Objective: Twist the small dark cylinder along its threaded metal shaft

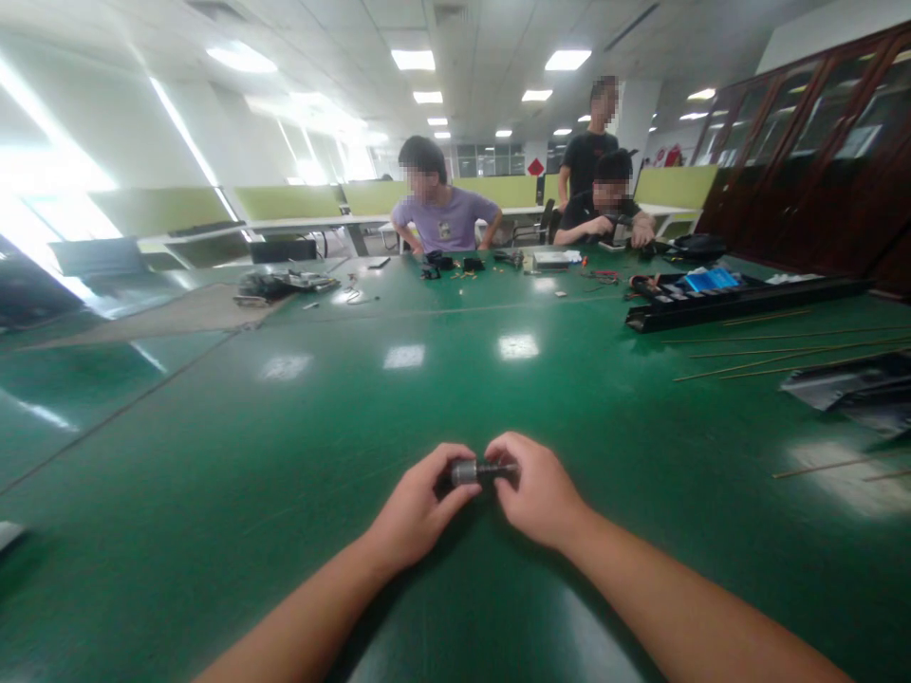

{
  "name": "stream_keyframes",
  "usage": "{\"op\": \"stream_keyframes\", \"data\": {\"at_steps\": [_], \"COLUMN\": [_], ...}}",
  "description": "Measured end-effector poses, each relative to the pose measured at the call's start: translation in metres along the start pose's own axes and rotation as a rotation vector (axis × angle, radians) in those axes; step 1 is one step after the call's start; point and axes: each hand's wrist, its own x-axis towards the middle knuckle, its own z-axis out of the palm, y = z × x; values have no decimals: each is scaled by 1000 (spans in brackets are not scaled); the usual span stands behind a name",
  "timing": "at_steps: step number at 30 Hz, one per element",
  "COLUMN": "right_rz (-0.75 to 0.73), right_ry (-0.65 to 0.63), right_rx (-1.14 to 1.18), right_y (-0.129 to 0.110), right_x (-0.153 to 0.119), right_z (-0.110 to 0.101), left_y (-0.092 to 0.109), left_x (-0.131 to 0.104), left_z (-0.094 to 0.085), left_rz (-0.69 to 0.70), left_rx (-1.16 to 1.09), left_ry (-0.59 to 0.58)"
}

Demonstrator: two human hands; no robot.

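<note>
Between my two hands, low in the middle of the head view, a small grey metal cylinder with a thinner dark ribbed shaft (pixel 465 472) lies roughly level, its exact kind too small to tell. My left hand (pixel 419 503) is closed round the thick cylinder end, with thumb and fingers on either side. At the thin end on the right, my right hand (pixel 537 489) pinches the shaft, and its fingers partly cover the tip. Both hands are just over the green tabletop (pixel 342 408).
Long black metal channels (pixel 754 299) and thin brass-coloured rods (pixel 754 365) lie at the right. Across the table are a dark heap of parts (pixel 285 283), small black pieces (pixel 441 263) and a metal box (pixel 551 259). Two people (pixel 452 218) sit there; another stands behind.
</note>
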Motion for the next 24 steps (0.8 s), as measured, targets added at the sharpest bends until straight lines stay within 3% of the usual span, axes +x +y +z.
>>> {"op": "stream_keyframes", "data": {"at_steps": [10, 24], "right_rz": [-59, 3], "right_ry": [30, 10], "right_rx": [55, 111], "right_y": [-5, -1], "right_x": [-1, 3], "right_z": [-2, -2], "left_y": [0, 1], "left_x": [-3, -3], "left_z": [2, 3], "left_rz": [9, -35], "left_rx": [-44, -35], "left_ry": [-21, -39]}}
